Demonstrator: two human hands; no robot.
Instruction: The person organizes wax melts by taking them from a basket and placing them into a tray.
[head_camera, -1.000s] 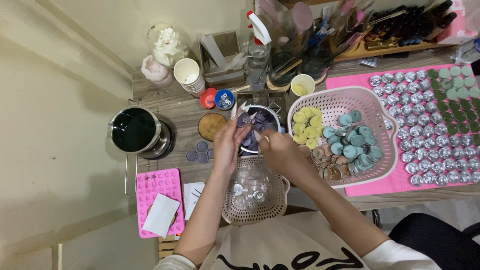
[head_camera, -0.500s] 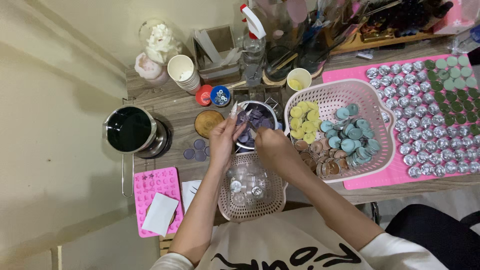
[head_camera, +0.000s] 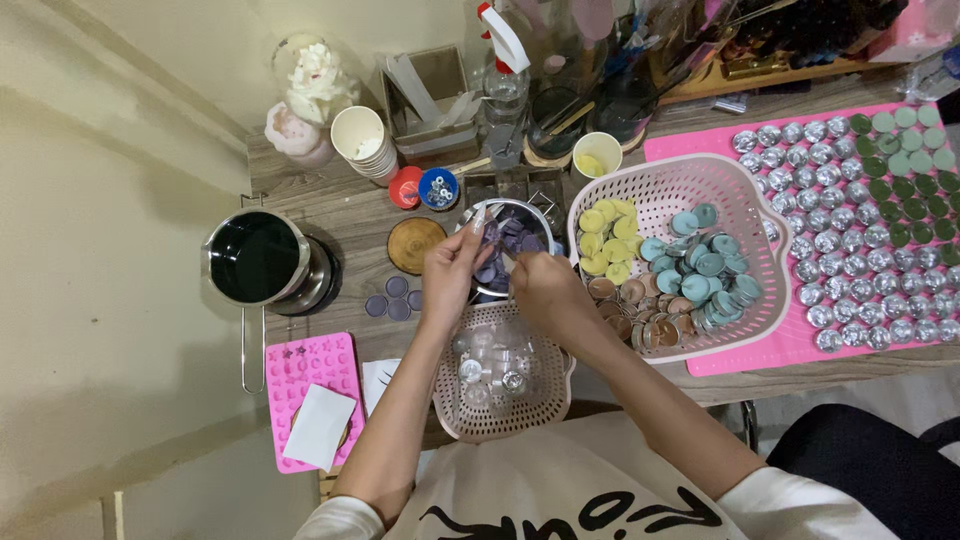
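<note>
Wooden counter (head_camera: 340, 205) runs across the view against a pale wall, crowded from end to end. At 3 o'clock a pink mat (head_camera: 770, 352) carries rows of small silver and green cups; just left of it a large pink basket (head_camera: 745, 215) holds yellow, blue and brown wax discs. At 9 o'clock stands a black pot (head_camera: 256, 258) with a long handle, and below it, at 8 o'clock, a pink mould (head_camera: 300, 375) with a white card on it. At 6 o'clock, at the counter's near edge, sits a small pink basket (head_camera: 545, 395) of clear empty cups. Dead centre is a metal bowl (head_camera: 535, 215) of purple wax discs (head_camera: 500, 245), and both hands meet over its near rim. The left hand (head_camera: 450, 275) has its fingers pinched on what looks like one purple disc; the right hand (head_camera: 540, 290) is loosely clenched beside it, touching, though I cannot tell what it holds, if anything. Such a disc should be light, stiff and rather brittle, with a slick waxy face, so it is best taken by the edge between thumb and forefinger, without squeezing. Three more purple discs (head_camera: 392, 298) lie loose on the counter at 9 o'clock of the bowl.
</note>
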